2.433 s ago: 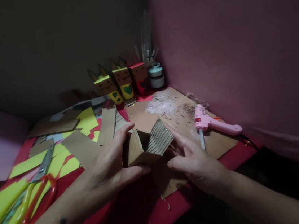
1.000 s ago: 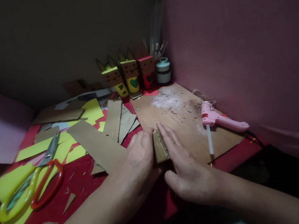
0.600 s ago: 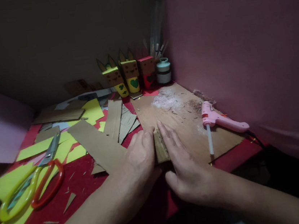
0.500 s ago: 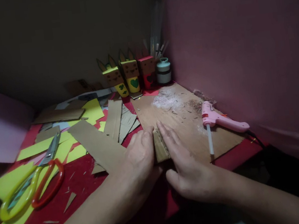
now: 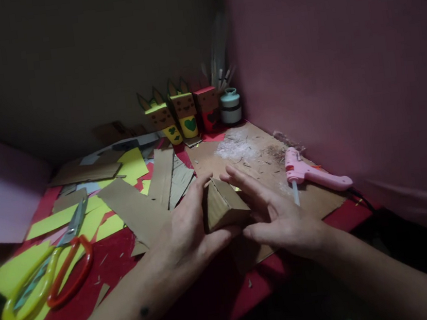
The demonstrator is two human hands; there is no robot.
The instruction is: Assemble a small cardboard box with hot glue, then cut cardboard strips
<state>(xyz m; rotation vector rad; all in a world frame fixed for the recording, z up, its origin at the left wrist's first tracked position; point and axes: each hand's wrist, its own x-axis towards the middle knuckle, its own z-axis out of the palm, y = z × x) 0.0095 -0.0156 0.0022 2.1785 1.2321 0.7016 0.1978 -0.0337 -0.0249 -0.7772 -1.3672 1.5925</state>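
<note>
A small folded cardboard box (image 5: 223, 208) is held up between my two hands over the front of the table. My left hand (image 5: 190, 220) wraps its left side, thumb along the lower edge. My right hand (image 5: 270, 210) closes on its right side, fingers partly hidden behind it. The box is tilted, with a seam running along its top edge. Beneath and behind it lies a brown board (image 5: 246, 169). Close by on the left is a long cardboard strip (image 5: 135, 206).
Scissors (image 5: 69, 250) with yellow and red handles lie at left on yellow paper scraps (image 5: 18, 267). A pink glue gun (image 5: 312, 171) rests on the board's right. Several box-headed paper figures (image 5: 186, 114) and a pale green pot (image 5: 231, 107) stand at the back, beside a pink wall (image 5: 334, 62).
The box has been raised and turned, so more of its faces show. My hands have shifted from pressing flat along its sides to curling around it, thumbs at the near edge.
</note>
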